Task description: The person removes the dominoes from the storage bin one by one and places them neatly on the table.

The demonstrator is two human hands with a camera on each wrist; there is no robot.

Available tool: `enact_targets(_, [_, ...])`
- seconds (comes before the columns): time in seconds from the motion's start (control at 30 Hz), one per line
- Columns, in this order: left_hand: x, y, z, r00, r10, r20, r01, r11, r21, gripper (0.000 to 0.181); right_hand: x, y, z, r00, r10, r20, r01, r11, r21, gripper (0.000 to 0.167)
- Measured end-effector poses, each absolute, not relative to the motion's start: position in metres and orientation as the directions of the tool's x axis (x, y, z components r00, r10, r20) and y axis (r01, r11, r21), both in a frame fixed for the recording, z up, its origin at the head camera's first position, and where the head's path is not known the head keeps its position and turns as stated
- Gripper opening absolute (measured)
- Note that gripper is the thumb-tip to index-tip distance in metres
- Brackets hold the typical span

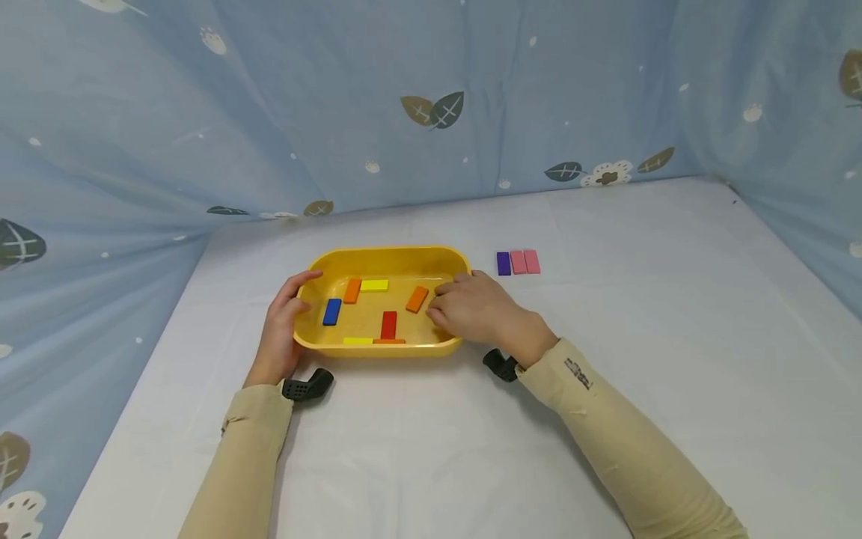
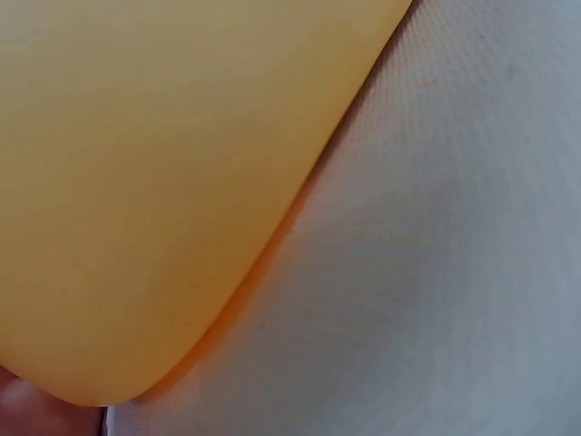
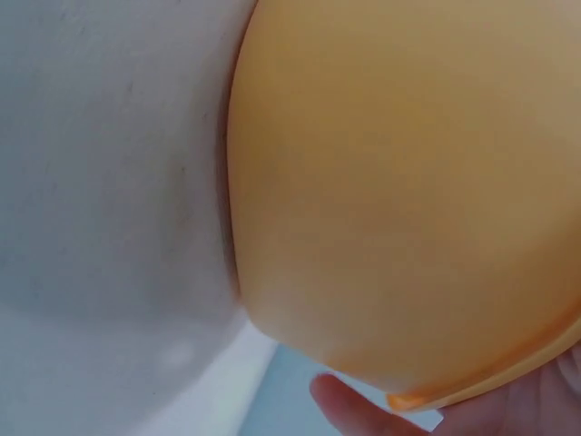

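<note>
The tray (image 1: 350, 351) is yellow. Inside are a blue block (image 1: 332, 312) on the left, a red block (image 1: 388, 323), orange blocks (image 1: 417, 299) and yellow blocks (image 1: 374, 286). On the right are a purple block (image 1: 503, 263) and pink blocks (image 1: 532, 262). The far cloth (image 1: 323, 90) is blue with brown and green leaves (image 1: 447, 110).

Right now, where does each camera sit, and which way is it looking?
Head: on the person's head, facing forward and down at the yellow tray; shows the left hand, right hand and sleeves.
Left wrist: on that wrist, facing the tray's outside up close; a sliver of hand, bottom left.
Right wrist: on that wrist, facing the tray's outside; part of the hand, bottom right.
Shared: both wrist views show the tray and white tabletop.
</note>
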State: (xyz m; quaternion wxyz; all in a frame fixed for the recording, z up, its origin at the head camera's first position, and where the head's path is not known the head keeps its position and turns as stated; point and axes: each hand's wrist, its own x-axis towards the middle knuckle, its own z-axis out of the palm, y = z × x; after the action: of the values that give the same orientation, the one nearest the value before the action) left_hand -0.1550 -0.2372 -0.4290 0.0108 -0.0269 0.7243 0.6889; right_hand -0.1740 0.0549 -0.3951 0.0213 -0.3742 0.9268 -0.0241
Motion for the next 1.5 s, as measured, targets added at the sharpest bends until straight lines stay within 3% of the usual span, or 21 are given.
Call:
enact_targets(0.27, [-0.154, -0.239, -0.433, -0.997, -0.036, -0.069, -0.071, 0.056, 0.996, 0.049, -0.175, 0.054, -0.399, -0.705, -0.709, -0.012, -0.700, 0.698, -0.151, 0.032])
enact_targets(0.53, [-0.153, -0.237, -0.433, -0.997, -0.029, -0.066, -0.067, 0.054, 0.996, 0.050, -0.171, 0.050, -0.398, -0.779, -0.616, -0.117, -0.609, 0.788, -0.089, 0.035])
enact_targets(0.73, [-0.155, -0.236, -0.433, -0.999, -0.017, -0.051, -0.051, 0.056, 0.997, 0.050, -0.169, 0.051, -0.393, -0.790, -0.596, -0.144, -0.600, 0.799, -0.016, 0.034])
enact_targets(1.13, [-0.156, -0.237, -0.430, -0.998, -0.028, -0.052, -0.053, 0.068, 0.996, 0.051, -0.171, 0.051, -0.390, -0.797, -0.591, -0.123, -0.584, 0.807, -0.093, 0.029])
enact_targets(1.5, [-0.155, -0.237, -0.430, -0.999, -0.022, -0.041, -0.043, 0.060, 0.997, 0.050, -0.173, 0.052, -0.390, -0.798, -0.582, -0.157, -0.571, 0.813, -0.117, 0.043])
